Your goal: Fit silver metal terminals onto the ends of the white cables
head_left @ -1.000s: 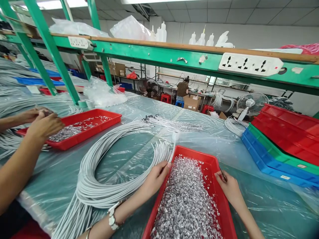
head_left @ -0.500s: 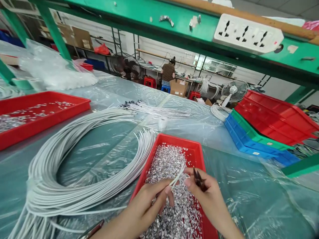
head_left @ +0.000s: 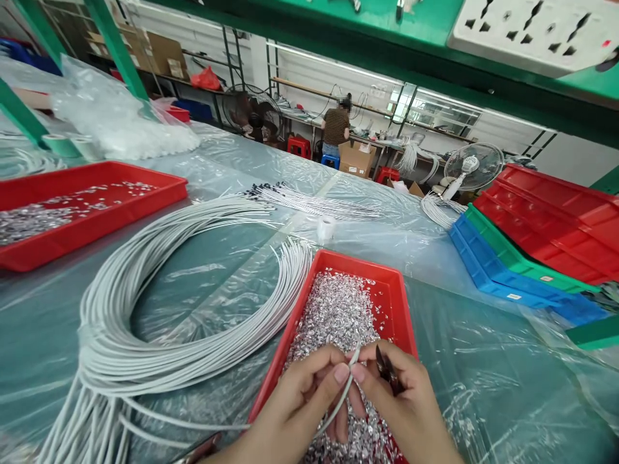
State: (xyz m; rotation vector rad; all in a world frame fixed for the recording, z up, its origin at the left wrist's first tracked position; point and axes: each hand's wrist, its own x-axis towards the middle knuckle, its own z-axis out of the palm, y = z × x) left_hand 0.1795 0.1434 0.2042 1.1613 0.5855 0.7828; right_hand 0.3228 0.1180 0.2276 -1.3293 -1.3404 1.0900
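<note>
Over the scrap-filled tray, my left hand [head_left: 314,390] is closed, pinching a white cable [head_left: 342,399] between thumb and fingers. My right hand [head_left: 403,393] meets it there, thumb and forefinger pinched on the same cable close to its end. Tucked in the right hand is a small pair of dark nippers [head_left: 387,368], jaws pointing up; their handles are mostly hidden. Under both hands lies a red tray [head_left: 394,303] holding many shiny silver scraps [head_left: 333,309]. A large coil of white cables [head_left: 109,309] rests to the left.
Another red tray [head_left: 159,203] with scraps stands at far left. Stacked red, green and blue trays [head_left: 507,258] sit at right. A white roll [head_left: 325,229] and a second cable bundle [head_left: 319,201] lie beyond. A green beam with a power strip [head_left: 532,35] crosses above.
My hands have come together on the cable, and the thumbs now nearly touch. The cable end, fanned out before, now shows as one bent strand. The view has shifted slightly.
</note>
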